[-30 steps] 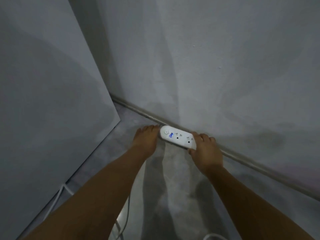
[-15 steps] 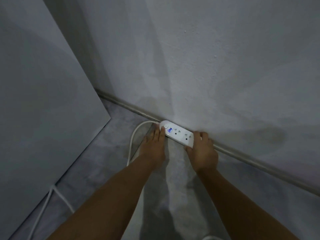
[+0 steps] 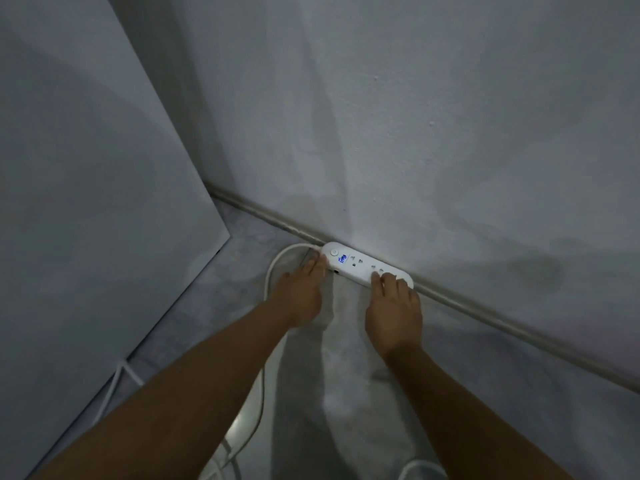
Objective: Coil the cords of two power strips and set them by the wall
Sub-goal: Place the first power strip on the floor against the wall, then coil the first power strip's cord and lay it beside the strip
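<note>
Since half a second earlier, the right hand (image 3: pixel 394 306) has slid up from the strip's end so its fingers now lie flat on top of the power strip (image 3: pixel 363 266), and more of the cord (image 3: pixel 273 271) shows curving out at the left. That white strip lies flat on the floor (image 3: pixel 485 393), its long back edge right against the base of the wall (image 3: pixel 415 133), a small blue light glowing near its round switch. The left hand (image 3: pixel 301 292) is flat and open on the floor, fingertips touching the strip's cord end. The right hand is also spread, pressing rather than gripping. From the left end the cord loops away, runs toward the person under the left forearm, and joins more white cord near the bottom edge. A pale flat panel (image 3: pixel 86 202) stands at the left.
</note>
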